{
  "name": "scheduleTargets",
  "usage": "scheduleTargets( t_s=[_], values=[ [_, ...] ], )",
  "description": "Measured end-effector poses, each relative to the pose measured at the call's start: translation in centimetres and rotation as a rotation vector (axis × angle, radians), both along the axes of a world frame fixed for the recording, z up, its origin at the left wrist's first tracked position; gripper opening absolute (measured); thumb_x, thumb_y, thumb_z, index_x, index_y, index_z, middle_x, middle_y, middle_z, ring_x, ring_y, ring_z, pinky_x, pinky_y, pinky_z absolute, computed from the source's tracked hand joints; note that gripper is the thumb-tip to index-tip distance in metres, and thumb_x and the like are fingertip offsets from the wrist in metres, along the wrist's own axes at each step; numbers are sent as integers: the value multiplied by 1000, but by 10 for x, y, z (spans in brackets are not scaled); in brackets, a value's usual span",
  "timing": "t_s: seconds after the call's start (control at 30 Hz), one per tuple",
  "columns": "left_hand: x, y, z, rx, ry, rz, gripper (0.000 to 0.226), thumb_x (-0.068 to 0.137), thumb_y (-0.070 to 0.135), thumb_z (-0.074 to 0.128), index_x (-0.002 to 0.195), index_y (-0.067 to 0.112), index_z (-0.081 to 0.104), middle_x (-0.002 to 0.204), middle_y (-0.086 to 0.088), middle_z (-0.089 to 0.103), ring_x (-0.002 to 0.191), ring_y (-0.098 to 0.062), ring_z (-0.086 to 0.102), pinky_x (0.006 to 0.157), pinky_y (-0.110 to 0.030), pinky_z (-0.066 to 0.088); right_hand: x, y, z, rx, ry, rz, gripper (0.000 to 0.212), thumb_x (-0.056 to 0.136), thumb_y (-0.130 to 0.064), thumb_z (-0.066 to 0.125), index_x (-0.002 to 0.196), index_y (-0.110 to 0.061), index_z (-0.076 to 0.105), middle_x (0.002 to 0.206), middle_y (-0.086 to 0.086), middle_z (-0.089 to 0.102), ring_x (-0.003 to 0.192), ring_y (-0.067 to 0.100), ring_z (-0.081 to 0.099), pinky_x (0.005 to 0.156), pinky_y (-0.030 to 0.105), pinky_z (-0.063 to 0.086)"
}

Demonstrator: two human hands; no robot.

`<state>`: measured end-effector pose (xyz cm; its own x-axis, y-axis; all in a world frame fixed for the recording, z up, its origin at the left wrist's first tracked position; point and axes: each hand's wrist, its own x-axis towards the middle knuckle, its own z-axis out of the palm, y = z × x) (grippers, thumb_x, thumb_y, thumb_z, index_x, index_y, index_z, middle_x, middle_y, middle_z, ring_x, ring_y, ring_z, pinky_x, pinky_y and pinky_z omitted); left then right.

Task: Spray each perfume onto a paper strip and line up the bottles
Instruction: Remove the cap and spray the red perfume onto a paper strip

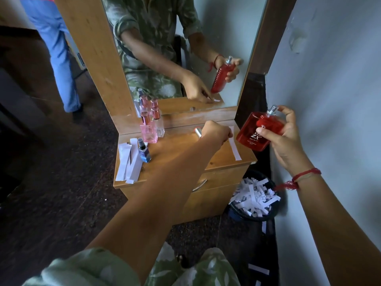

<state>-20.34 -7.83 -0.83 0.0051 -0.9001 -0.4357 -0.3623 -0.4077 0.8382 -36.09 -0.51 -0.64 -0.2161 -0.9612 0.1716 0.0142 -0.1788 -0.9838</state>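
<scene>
- Gripping the red bottle (260, 131) is the right hand (288, 139): thumb on the front face, fingers wrapped behind, index finger resting on the bare spray nozzle (272, 110). The bottle is held in the air, off the right edge of the dresser top (185, 155).
- A glass body is judged likely: rigid, fairly heavy, smooth, and breakable if dropped. It is best held across its flat faces, as now, with the nozzle left free.
- The strip (234, 144) is pinned flat on the dresser top by the closed fingertips of the left hand (216, 133), near its far end. Thin paper is judged light, limp, and easily blown aside by a spray, so it is best held down.
- A small cap (198, 132), presumably the bottle's, lies just behind the left hand.
- The pink bottle (148, 131) and clear bottle (159, 125) stand capped at the back left against the mirror (185, 38); the blue bottle (144, 151) stands nearer, beside the spare strips (127, 162).
- A bin (253, 197) full of used strips sits on the floor to the right.
- Between nozzle and strip nothing is seen; only the left knuckles lie close to the spray path.
</scene>
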Motion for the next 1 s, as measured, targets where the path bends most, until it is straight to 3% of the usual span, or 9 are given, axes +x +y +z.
scheduleTargets(
  t_s=[0.17, 0.3, 0.43, 0.57, 0.7, 1.0],
  values=[
    [-4, 6, -14, -36, -60, -14, 5, 78, 2, 65, 73, 1, 65, 61, -8, 55, 50, -20, 48, 52, -26, 43, 2, -12, 3, -16, 5, -31, 60, 75, 5, 71, 108, -39, 46, 125, 10, 50, 111, 24, 55, 78, 28, 52],
    [-5, 10, -24, -154, -127, -31, 12, 84, 7, 61, 81, 4, 71, 76, -8, 68, 66, -22, 63, 54, -26, 48, 6, -19, 3, 21, 43, 29, 59, 72, -3, 74, 105, -44, 48, 122, 7, 53, 114, 27, 55, 87, 39, 53],
    [-4, 10, -32, -222, -134, -12, 17, 89, 16, 60, 82, 7, 73, 79, -9, 71, 73, -24, 68, 61, -30, 54, 6, -17, -1, 53, 52, 90, 61, 66, -9, 75, 108, -45, 47, 120, 6, 54, 114, 26, 55, 91, 41, 51],
    [-2, 7, -36, -221, -104, 25, 15, 87, 9, 58, 84, 7, 73, 80, -10, 72, 75, -23, 68, 68, -33, 58, 4, -13, -5, 79, 95, 140, 64, 65, -10, 76, 109, -47, 47, 123, 9, 53, 117, 28, 54, 94, 42, 49],
    [-1, 5, -36, -188, -63, 56, 16, 87, 9, 58, 78, 9, 71, 67, -4, 64, 62, -17, 59, 53, -24, 46, 0, -13, -4, 90, 101, 201, 66, 74, 4, 72, 113, -42, 46, 115, 6, 55, 114, 29, 54, 90, 39, 49],
    [-1, 1, -35, -100, 7, 120, 21, 85, 11, 63, 64, 11, 63, 57, -1, 56, 52, -14, 52, 47, -22, 39, 9, -14, -3, 129, 163, 287, 64, 77, 15, 63, 111, -35, 43, 106, 0, 55, 99, 14, 59, 83, 32, 52]
  ],
)
